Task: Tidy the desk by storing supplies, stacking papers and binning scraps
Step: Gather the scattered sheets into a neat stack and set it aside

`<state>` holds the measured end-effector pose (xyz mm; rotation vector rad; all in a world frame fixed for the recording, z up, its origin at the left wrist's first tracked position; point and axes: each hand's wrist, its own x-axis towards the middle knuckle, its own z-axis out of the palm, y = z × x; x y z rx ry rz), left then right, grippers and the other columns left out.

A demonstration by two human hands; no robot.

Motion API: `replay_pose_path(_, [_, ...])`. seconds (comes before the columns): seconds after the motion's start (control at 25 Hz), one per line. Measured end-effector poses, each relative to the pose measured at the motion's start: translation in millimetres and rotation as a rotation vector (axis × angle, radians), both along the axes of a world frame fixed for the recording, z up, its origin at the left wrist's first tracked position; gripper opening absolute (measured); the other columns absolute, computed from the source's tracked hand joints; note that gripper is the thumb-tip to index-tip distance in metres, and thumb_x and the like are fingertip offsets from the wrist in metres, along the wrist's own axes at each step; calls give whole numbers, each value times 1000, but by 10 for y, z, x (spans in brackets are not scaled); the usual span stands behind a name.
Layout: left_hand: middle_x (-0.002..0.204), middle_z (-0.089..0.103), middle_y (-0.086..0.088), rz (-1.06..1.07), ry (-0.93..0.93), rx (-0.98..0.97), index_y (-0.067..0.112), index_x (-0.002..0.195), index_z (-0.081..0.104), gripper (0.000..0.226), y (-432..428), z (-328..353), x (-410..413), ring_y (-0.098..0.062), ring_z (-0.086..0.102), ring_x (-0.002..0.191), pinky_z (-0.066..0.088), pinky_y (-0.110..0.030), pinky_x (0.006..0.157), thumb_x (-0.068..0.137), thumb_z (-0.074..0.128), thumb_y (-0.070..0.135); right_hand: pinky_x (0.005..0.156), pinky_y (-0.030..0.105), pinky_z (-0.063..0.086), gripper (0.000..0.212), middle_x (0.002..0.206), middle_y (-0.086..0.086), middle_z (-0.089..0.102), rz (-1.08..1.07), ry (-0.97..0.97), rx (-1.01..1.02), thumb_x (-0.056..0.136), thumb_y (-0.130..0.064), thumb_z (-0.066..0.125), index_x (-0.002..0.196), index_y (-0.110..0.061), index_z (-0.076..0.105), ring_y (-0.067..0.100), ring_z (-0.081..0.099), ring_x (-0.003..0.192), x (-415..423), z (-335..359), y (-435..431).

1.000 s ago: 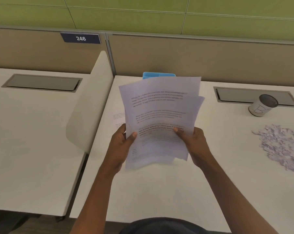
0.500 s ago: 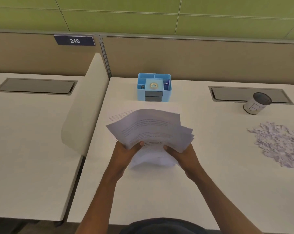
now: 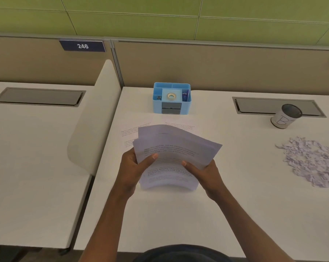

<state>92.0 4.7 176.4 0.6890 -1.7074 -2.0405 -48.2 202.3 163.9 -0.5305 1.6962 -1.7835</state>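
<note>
Both hands, left (image 3: 131,167) and right (image 3: 207,173), grip a fanned sheaf of papers (image 3: 175,154) over the desk (image 3: 178,214), in front of a blue organizer (image 3: 172,99).

The single wide-angle camera is sitting on the person's head, looking forward and steeply down across the desk (image 3: 178,224) toward the partition panel (image 3: 226,69) and green wall (image 3: 141,17) at the back. It is framing the left hand (image 3: 130,167) and right hand (image 3: 207,173) close in, near mid-frame.

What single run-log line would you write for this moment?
stage: stacking | left hand: grips sheaf | right hand: grips sheaf | sheaf: uneven | scraps: heaped on desk, unbinned
</note>
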Motion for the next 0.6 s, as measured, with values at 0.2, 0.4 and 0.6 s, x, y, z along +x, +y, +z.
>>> replay_pose_path(0.2, [120,79,4,-124,-99,-64,38,125,73,44,-57,-116,-4,-18,74,114,62,-45,98,86,89,25,84,30,60,37,115,1,74,-93,-32,38,89,-18,77,125,-20,66,22,70,108,66,-118,-36])
replay_pose_path(0.4, [118,78,12,-108,-68,-72,58,116,72,48,34,-244,39,-13,73,113,63,-46,97,82,86,27,87,36,60,36,112,2,75,-113,-51,56,87,-18,79,121,-18,69,22,71,105,92,-181,-18])
replay_pose_path(0.6, [111,80,3,-4,18,2,48,112,79,40,139,-340,50,-19,74,107,62,-50,95,77,85,29,82,30,60,35,111,3,76,-143,-75,29,86,-11,78,120,-17,70,22,72,103,176,-224,-27])
